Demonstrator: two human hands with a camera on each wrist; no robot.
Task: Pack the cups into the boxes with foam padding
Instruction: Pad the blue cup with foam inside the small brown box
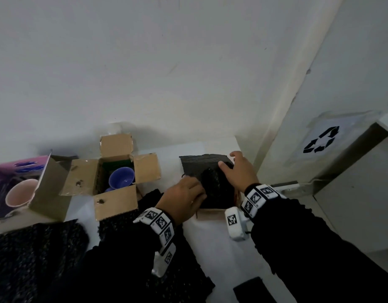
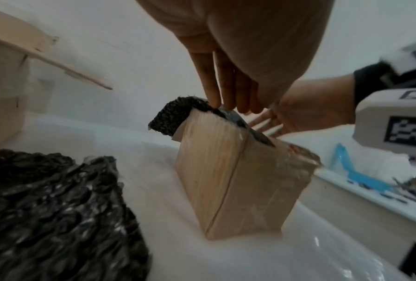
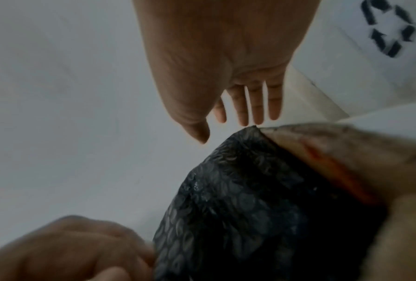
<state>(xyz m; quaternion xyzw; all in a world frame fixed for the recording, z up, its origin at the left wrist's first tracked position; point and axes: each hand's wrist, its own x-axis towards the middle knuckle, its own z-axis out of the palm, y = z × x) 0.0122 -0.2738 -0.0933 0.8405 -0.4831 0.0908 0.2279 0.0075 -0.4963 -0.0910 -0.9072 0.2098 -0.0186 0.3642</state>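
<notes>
A small cardboard box (image 1: 212,212) (image 2: 238,180) stands on the white table, its top covered by a black foam sheet (image 1: 204,162) (image 2: 175,116) (image 3: 238,199). My left hand (image 1: 188,193) (image 2: 231,91) presses straight fingers down on the foam at the box's near-left edge. My right hand (image 1: 234,167) (image 3: 238,106) hovers with its fingers spread over the far right corner, and its thumb touches the foam. The foam hides whatever is inside this box. A blue cup (image 1: 121,179) sits in an open cardboard box (image 1: 84,176) to the left.
A pink cup (image 1: 20,194) lies in a purple carton (image 1: 25,169) at the far left. Black padding sheets (image 1: 36,248) (image 2: 45,218) cover the table's near edge. A white bin with a recycling sign (image 1: 319,139) stands at the right, and the wall is close behind.
</notes>
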